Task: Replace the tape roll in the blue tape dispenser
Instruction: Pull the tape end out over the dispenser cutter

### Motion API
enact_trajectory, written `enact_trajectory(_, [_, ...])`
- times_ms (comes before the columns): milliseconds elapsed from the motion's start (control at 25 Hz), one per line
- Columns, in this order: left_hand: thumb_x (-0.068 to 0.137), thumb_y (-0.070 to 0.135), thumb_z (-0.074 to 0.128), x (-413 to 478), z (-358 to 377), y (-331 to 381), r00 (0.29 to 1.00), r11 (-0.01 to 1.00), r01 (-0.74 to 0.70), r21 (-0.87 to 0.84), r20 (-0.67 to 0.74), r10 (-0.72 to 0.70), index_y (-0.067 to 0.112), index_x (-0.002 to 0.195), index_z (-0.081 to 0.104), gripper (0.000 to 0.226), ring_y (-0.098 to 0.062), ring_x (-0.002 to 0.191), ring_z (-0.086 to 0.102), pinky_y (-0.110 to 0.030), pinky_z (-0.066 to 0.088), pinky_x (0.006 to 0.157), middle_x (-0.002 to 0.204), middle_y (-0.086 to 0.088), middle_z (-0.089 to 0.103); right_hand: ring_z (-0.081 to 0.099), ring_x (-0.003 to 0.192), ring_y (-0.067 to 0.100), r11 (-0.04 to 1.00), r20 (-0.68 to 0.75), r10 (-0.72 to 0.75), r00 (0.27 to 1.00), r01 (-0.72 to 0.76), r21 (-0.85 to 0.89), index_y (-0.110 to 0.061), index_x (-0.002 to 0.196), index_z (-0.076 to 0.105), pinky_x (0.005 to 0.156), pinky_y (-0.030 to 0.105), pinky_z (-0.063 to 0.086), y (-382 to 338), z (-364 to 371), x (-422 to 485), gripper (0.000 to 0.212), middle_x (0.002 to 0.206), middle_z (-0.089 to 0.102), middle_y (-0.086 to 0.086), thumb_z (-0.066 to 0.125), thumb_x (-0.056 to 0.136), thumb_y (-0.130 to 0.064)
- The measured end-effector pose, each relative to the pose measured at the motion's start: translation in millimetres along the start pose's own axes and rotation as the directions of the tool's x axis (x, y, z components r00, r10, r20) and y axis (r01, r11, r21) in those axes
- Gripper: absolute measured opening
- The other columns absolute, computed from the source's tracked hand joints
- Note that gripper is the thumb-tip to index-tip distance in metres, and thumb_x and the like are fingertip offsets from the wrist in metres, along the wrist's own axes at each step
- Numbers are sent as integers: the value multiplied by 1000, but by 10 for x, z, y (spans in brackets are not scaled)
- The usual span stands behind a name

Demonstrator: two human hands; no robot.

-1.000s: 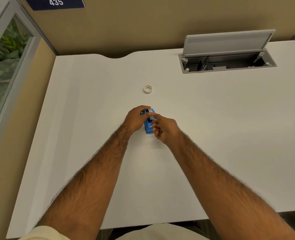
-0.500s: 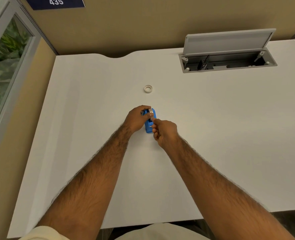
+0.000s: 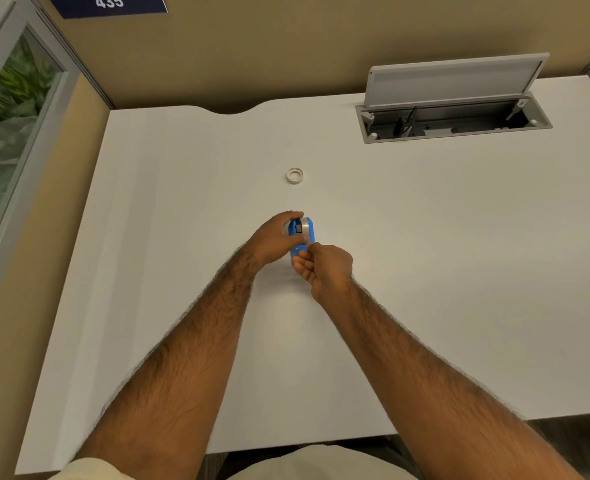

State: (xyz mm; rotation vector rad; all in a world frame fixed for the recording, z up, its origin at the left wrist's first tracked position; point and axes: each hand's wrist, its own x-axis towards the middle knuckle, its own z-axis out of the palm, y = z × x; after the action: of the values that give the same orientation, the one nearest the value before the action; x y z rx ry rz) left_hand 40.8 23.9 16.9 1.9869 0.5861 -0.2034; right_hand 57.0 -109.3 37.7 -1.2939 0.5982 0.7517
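The blue tape dispenser [image 3: 298, 250] stands on the white desk [image 3: 425, 271] at its middle. A whitish tape roll [image 3: 307, 228] sits in its far end around a dark hub. My left hand [image 3: 274, 239] grips the dispenser from the left, thumb over its top. My right hand [image 3: 323, 268] is just behind the near end, thumb and forefinger pinched together at the roll's near edge; whether tape is between them is too small to tell. A second small white tape ring [image 3: 295, 176] lies flat on the desk beyond the dispenser.
An open grey cable hatch [image 3: 452, 123] with its lid raised is set into the desk's far right. A tan partition wall runs along the back, with a notch in the desk's far edge. A glass panel stands at the left.
My right hand has drawn back toward me from the top of the roll to the dispenser's near end. More of the roll shows now. The left hand has stayed on the dispenser.
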Motion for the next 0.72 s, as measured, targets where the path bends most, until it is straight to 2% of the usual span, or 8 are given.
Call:
enact_trajectory(120, [83,21,71,-37,-90,-83,987,999,25,38,155,-31,34,152,27,83,-14,140,34,-26,32,99,158,8,31,71,67,26,1000,17,2,1000,-2,10,5,103,64,56,31,59,2,-22,-15,15,83,71,18,60,94,-6])
enact_trajectory(240, [77,20,76,-76,-115,-158,981,989,-3,149,192,-26,37,155,14,101,-14,143,29,-26,30,102,161,9,23,68,57,18,999,-26,-2,1000,2,-34,1,98,66,50,26,57,20,-45,3,12,76,71,13,63,93,-10])
enact_trajectory(360, [74,31,83,-86,-44,-190,993,964,-78,255,106,52,32,155,19,103,-14,142,32,-29,29,110,159,8,29,65,49,15,999,-52,-17,999,14,-49,-1,93,67,48,25,56,34,-48,4,9,74,71,12,63,93,-10])
enact_trajectory(480, [76,35,81,-86,33,-227,995,949,-92,301,-15,101,30,151,28,92,-19,137,41,-43,33,115,153,4,41,64,48,14,999,-66,-21,998,18,-40,-1,92,67,47,24,56,62,-27,7,9,73,71,13,64,93,-10])
enact_trajectory(600, [76,39,80,-89,78,-239,993,945,-81,316,-52,103,33,149,30,88,-20,132,45,-47,35,113,148,5,46,63,47,14,1000,-66,-12,998,11,-26,-1,90,67,47,24,55,118,-47,-3,9,70,69,12,64,93,-9])
enact_trajectory(720, [76,38,80,-64,89,-245,995,947,-64,315,-52,85,33,150,28,90,-20,134,44,-47,34,113,150,3,44,65,55,15,1000,-20,1,1000,-1,-20,-3,93,67,51,26,56,175,-107,-21,9,75,71,11,63,94,-11])
